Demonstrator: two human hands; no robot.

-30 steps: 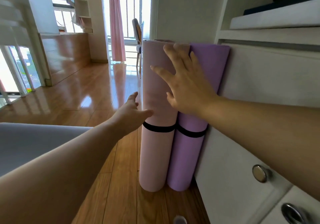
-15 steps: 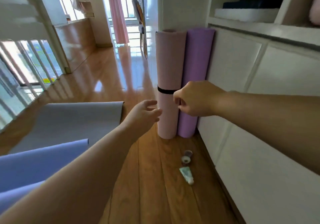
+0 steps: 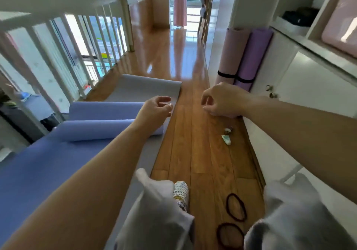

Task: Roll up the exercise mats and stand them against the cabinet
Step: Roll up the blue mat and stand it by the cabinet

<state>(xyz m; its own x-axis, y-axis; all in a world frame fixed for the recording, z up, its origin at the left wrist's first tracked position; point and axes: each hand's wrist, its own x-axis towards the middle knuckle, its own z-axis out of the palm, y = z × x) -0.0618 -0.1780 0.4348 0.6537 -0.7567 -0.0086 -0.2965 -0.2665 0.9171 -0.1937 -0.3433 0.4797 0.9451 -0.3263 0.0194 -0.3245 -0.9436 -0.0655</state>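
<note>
Left grip (image 3: pixel 157 107), right grip (image 3: pixel 220 100) loosely curled, empty, apart. Pink mat (image 3: pixel 230 56), purple mat (image 3: pixel 254 56) strapped, upright, touching, against cabinet (image 3: pixel 309 87). Blue mat (image 3: pixel 108 131) half-rolled.

Hidden bases, unclear bits
The right hand (image 3: pixel 222 102) covers the feet of the pink mat (image 3: pixel 231 52) and purple mat (image 3: pixel 253 56) behind it; small objects (image 3: pixel 227 136) just below it are too tiny to identify.

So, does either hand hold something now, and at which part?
No, nothing is held: the left hand and the right hand are both in the air, fingers loosely curled, empty.
</note>
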